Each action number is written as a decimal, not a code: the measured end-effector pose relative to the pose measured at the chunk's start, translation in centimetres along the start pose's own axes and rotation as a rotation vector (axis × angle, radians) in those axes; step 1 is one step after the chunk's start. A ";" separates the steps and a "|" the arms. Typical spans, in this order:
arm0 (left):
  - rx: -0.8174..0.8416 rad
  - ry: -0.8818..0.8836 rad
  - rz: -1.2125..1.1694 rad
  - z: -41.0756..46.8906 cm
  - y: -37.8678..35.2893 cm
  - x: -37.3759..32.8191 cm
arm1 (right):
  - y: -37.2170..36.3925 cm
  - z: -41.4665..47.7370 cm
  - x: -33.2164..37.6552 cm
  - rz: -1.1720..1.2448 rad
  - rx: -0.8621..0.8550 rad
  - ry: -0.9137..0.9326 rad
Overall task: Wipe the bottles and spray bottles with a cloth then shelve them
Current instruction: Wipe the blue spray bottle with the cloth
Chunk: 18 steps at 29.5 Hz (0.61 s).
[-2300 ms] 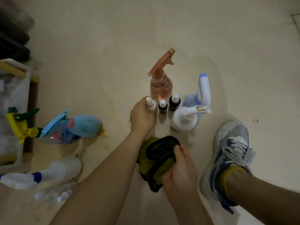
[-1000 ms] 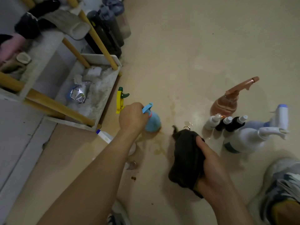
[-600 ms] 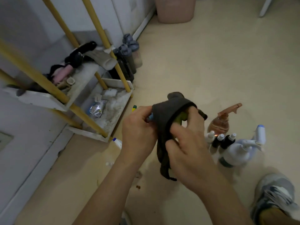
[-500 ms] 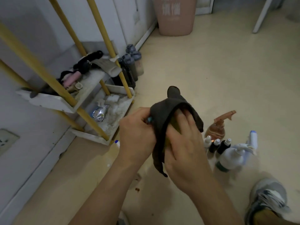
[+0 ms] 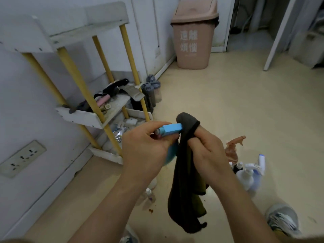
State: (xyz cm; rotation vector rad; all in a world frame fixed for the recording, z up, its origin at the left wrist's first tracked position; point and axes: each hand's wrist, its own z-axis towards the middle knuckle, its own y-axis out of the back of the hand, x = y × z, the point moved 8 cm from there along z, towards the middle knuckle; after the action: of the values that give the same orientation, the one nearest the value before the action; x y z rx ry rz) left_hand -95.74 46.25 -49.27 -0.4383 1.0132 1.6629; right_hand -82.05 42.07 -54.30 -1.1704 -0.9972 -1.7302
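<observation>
My left hand [image 5: 146,148] grips a light blue spray bottle [image 5: 171,130] in the air, its trigger head pointing right. My right hand [image 5: 207,151] holds a dark cloth [image 5: 187,190] with an olive inner side, draped over the bottle's nozzle end and hanging down. On the floor at the right stand an orange spray bottle [image 5: 232,151], a white spray bottle [image 5: 245,178], a blue-tipped spray bottle [image 5: 261,162] and small dropper bottles [image 5: 237,166]. More clear bottles [image 5: 149,195] lie on the floor under my left arm.
A white shelf rack with yellow posts [image 5: 82,90] stands against the left wall, its tiers holding clutter. Dark bottles [image 5: 150,92] stand beside it. A pink bin [image 5: 192,34] is at the back. My shoe [image 5: 282,220] is at lower right.
My left hand set down a small bottle, picked the blue spray bottle off the floor and raised it. My right hand brought the cloth onto it. The view tilted up towards the shelf.
</observation>
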 end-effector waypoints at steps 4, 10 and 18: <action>0.014 -0.004 -0.078 -0.3 1.2 -1.1 | 0.5 -0.2 1.4 0.218 0.010 -0.061; -0.013 -0.162 0.017 -1.0 2.4 -3.0 | 2.8 -0.9 0.8 0.447 -0.296 -0.149; 0.022 0.080 -0.239 -1.9 1.3 -1.6 | 0.8 -0.8 2.3 0.412 -0.144 -0.062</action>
State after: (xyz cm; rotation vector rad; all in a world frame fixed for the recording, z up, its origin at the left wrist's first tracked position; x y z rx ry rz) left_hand -96.77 43.70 -48.71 -0.5911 0.9954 1.4289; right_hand -82.13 40.63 -52.21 -1.4161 -0.6172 -1.4587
